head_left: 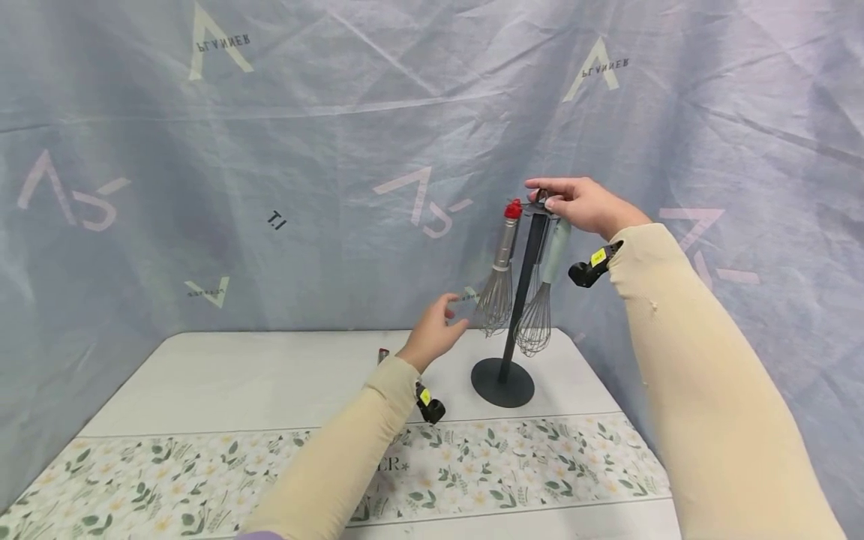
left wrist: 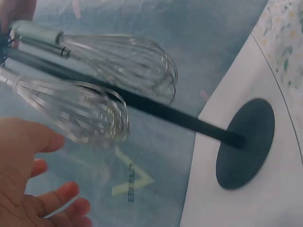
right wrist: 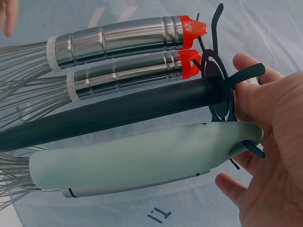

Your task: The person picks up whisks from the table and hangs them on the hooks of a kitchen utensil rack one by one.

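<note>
My right hand [head_left: 586, 204] grips the top of a dark upright stand [head_left: 522, 300] with hooks and a round base. From its hooks hang several wire whisks. Two have shiny steel handles and red ends; the nearer steel-handled whisk [right wrist: 118, 40] shows fully in the right wrist view. A whisk with a pale green handle [right wrist: 137, 149] hangs close by my right fingers, and another slim handle shows partly behind it. My left hand [head_left: 432, 334] is left of the hanging whisks, apart from them, fingers loosely spread and holding nothing.
A small red-tipped metal piece [head_left: 383, 355] lies on the white table [head_left: 270, 382], mostly hidden behind my left wrist. A floral band [head_left: 169, 480] crosses the table's front. Behind stands a grey-blue cloth backdrop [head_left: 304, 150].
</note>
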{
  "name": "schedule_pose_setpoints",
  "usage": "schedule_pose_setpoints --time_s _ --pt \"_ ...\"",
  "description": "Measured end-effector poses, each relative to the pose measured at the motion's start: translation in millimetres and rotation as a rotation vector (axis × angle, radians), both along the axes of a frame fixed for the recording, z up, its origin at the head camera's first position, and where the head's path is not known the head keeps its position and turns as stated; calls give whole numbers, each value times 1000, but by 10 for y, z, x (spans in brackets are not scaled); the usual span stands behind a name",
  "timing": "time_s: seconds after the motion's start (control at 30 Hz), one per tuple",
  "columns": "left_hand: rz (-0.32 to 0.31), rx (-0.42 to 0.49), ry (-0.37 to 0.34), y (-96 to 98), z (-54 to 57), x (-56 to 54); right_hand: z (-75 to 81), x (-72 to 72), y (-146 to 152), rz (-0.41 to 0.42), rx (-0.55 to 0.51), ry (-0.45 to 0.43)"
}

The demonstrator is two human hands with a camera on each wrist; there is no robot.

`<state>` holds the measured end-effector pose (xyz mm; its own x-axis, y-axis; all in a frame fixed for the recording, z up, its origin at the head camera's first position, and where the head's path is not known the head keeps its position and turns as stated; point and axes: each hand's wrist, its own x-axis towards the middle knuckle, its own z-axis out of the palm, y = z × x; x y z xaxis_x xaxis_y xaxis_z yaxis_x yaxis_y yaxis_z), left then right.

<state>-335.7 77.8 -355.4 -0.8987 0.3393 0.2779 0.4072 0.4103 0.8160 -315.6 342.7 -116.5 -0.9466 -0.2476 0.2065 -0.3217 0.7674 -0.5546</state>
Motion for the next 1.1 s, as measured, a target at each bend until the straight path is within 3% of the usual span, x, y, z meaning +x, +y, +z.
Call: schedule_pose_setpoints --time_s 0.37,0.5,0.8,1.1 --pt "139 16 8 -664 -457 84 25 28 5 -21 54 13" --pt "181 19 -30 -833 -590 129 28 33 -5 -28 50 -4" --pt "286 -127 -109 -979 -944 51 36 32 -4 -35 59 19" --pt "357 -128 -200 -1050 -1158 -22 30 43 -51 -42 61 14"
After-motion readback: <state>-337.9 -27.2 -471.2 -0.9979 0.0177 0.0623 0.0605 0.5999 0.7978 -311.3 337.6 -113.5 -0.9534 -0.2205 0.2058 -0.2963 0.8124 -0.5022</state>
